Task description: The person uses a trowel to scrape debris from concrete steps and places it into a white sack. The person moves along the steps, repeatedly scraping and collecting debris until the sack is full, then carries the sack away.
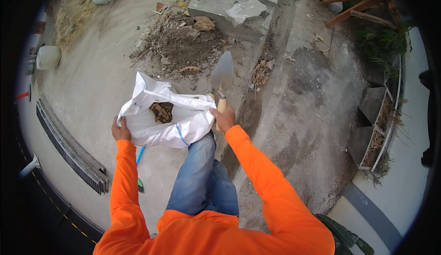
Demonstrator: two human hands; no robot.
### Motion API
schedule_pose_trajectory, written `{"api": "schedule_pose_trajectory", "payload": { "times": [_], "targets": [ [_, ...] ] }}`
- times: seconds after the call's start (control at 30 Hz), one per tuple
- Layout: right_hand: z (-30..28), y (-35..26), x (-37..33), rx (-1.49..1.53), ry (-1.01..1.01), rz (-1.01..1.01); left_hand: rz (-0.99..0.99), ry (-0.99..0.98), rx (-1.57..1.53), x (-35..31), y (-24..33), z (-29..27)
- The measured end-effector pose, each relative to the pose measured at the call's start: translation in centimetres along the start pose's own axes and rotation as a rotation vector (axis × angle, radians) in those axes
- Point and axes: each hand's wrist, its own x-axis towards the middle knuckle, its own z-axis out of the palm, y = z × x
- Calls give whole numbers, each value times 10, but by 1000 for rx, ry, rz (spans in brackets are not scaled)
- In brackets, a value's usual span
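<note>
A white woven sack [158, 135] hangs spread between my two hands, its mouth gaping toward me. Brown leaves and debris [161, 112] lie inside it. My left hand [121, 129] grips the sack's left rim. My right hand [223, 118] pinches the right rim and also holds a pointed trowel [223, 73] by its wooden handle, blade pointing away from me. Just beyond the sack is a heap of soil and rubble [179, 43] with dry leaves on it.
A concrete slab [211, 6] with broken pieces stands beyond the heap. Metal grating [69, 144] lies at left, near a white container [48, 57]. Below the sack a blue-handled broom [140, 156] lies partly hidden. Wooden beams [363, 6] and planters [372, 126] line the right.
</note>
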Motion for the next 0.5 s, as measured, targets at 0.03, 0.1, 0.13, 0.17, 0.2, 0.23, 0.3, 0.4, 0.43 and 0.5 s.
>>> {"api": "schedule_pose_trajectory", "payload": {
  "times": [0.03,0.1,0.13,0.17,0.2,0.23,0.3,0.4,0.43,0.5],
  "targets": [
    [-16,15,-9,144,-32,89,0,-22,6,-1,-13,-12],
    [-52,39,-23,-36,133,1,-30,-14,51,-4,-36,-38],
    [-71,48,-26,-105,191,-43,-63,21,82,-8,-44,-46],
    [-92,55,-28,-223,230,-20,-94,46,88,-16,-50,-51],
    [-114,61,-29,-326,259,19,-152,86,118,-26,-53,-52],
    [-134,67,-31,-437,305,114,-174,108,116,-37,-54,-50],
    [-175,78,-28,-414,325,345,-167,205,89,-69,-45,-32],
    [-241,98,-26,-546,367,406,-221,207,-114,-114,-9,-8],
    [-265,104,-17,-618,368,413,-354,241,-157,-126,5,2],
    [-317,113,-2,-753,301,435,-772,339,-218,-144,33,11]
  ]
}}
